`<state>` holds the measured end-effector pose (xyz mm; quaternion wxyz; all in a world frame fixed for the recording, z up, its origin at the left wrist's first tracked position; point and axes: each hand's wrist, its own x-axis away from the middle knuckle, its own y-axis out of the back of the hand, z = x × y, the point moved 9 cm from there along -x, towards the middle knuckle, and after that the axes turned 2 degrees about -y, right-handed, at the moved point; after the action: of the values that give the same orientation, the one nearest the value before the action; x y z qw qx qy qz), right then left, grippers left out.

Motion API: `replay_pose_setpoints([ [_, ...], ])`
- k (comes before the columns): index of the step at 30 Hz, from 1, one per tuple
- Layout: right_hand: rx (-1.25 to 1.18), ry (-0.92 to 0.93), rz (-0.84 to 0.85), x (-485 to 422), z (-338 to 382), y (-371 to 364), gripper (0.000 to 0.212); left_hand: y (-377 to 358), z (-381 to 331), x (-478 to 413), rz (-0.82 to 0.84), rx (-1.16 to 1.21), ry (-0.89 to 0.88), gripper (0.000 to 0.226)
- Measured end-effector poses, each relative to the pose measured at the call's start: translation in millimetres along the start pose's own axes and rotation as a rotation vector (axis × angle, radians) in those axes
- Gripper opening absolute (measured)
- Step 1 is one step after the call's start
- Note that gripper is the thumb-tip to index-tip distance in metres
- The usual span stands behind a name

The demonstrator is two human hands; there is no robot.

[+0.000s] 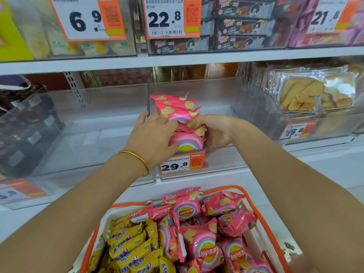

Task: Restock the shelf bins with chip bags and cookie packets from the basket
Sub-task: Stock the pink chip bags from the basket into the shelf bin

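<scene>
A row of pink chip bags (177, 109) stands upright at the front left of a clear shelf bin (246, 115) marked 29.8. My left hand (153, 134) grips the row from the left, fingers curled over the front bags. My right hand (214, 131) pinches the bags from the right side. Below, a white basket with an orange rim (254, 205) holds several more pink chip bags (199, 241) on the right and yellow cookie packets (130, 245) on the left.
A second clear bin (88, 131) sits left of the chip bin. A bin of wrapped biscuits (307, 95) stands to the right, dark packets (23, 119) at far left. The upper shelf (177, 58) carries bins with price tags 6.9, 22.8 and 21.8.
</scene>
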<state>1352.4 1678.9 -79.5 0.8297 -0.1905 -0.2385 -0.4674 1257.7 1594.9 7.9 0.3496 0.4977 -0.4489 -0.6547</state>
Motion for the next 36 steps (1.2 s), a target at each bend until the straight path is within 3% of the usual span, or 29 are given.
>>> replay_pose_setpoints([
  [3, -0.065, 0.009, 0.033, -4.7, -2.7, -1.7, 0.031, 5.9, -2.2, 3.4, -0.113, 0.029, -0.036, 0.037],
  [7, -0.08, -0.001, 0.089, -8.1, -3.9, 3.1, 0.036, 4.2, -2.0, 6.9, -0.138, 0.045, -0.041, 0.034],
  [9, 0.072, -0.05, 0.023, -5.0, -1.7, 11.0, 0.053, 3.3, -1.4, 8.2, -0.151, 0.03, -0.04, 0.031],
  [11, 0.206, -0.051, -0.15, -4.1, 3.9, 22.1, 0.074, 3.8, -1.2, 9.0, -0.173, 0.03, -0.041, 0.029],
  [13, 0.15, 0.043, -0.244, -12.5, 12.3, 23.6, 0.073, 4.1, -0.6, 9.2, -0.189, 0.028, -0.038, 0.028],
  [17, -0.162, 0.079, -0.135, -40.1, 7.4, 12.9, 0.078, -2.0, 2.1, 10.1, -0.162, 0.047, -0.041, 0.034],
  [21, -0.113, 0.083, -0.202, -42.4, 8.4, 20.1, 0.085, -1.7, 3.1, 10.4, -0.156, 0.092, -0.05, 0.038],
  [24, -0.076, 0.119, -0.16, -40.3, 10.0, 16.0, 0.086, -0.1, 1.4, 12.4, -0.189, 0.099, -0.054, 0.039],
  [28, -0.108, 0.145, -0.04, -33.9, 8.3, 5.2, 0.066, -1.4, 1.7, 13.0, -0.193, 0.087, -0.054, 0.042],
  [31, -0.156, 0.161, 0.0, -36.9, 8.6, 4.0, 0.062, -3.9, 0.3, 12.2, -0.17, 0.081, -0.059, 0.042],
  [36, -0.043, 0.103, -0.197, -29.6, 9.0, 19.5, 0.075, -4.7, 2.5, 12.9, -0.183, 0.039, -0.047, 0.025],
])
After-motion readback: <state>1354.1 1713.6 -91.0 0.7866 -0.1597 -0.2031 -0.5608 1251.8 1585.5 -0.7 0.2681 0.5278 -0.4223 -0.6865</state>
